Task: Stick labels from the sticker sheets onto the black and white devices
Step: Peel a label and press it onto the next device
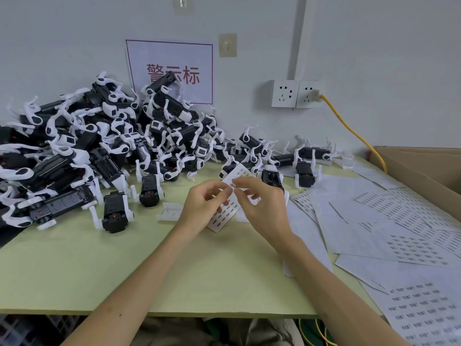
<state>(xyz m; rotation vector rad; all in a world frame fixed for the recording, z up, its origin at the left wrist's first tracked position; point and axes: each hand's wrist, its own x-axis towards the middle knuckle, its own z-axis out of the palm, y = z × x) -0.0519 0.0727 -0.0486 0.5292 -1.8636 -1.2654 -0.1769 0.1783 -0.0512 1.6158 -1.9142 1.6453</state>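
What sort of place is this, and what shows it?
Probably a small assembly or packing workbench: a heap of identical black and white devices, loose sticker sheets, and a cardboard box.

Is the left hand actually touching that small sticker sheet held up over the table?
Touching. In the head view the left hand grips the small sticker sheet, fingers curled across it.

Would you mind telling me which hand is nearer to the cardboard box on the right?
Right. The right hand lies left of the cardboard box, well apart from it; the left hand is farther left, and both hold the sticker sheet.
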